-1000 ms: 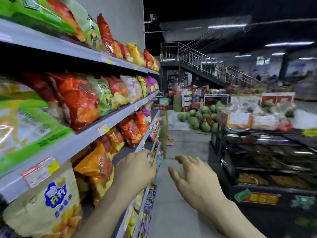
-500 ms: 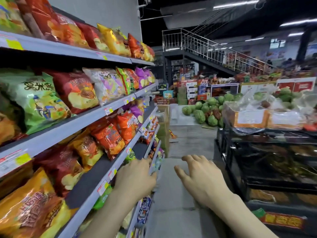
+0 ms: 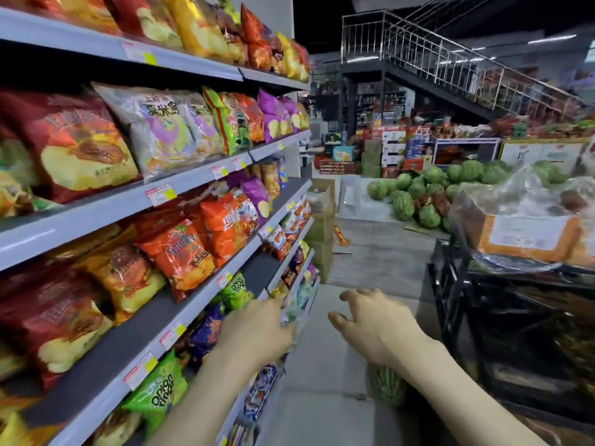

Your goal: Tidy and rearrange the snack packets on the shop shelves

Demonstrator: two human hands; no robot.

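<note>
Snack packets (image 3: 180,252) all in glossy plastic film, crinkled and catching the light. The shelf (image 3: 128,336) has a matt dark deck and a smooth, pale front edge that looks like painted metal, with paper price labels (image 3: 161,194) stuck on. Stair railing (image 3: 450,56) in bright bare metal. Watermelons (image 3: 404,204) smooth-skinned, slightly shiny. Clear wrinkled plastic sheet (image 3: 531,194) gleaming. Cardboard boxes (image 3: 322,226) plain and matt. Floor (image 3: 322,375) smooth, dull grey.

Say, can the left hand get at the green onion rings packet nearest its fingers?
Probably yes: the left hand sits just beside that green packet, which faces the open aisle with nothing in front.
</note>
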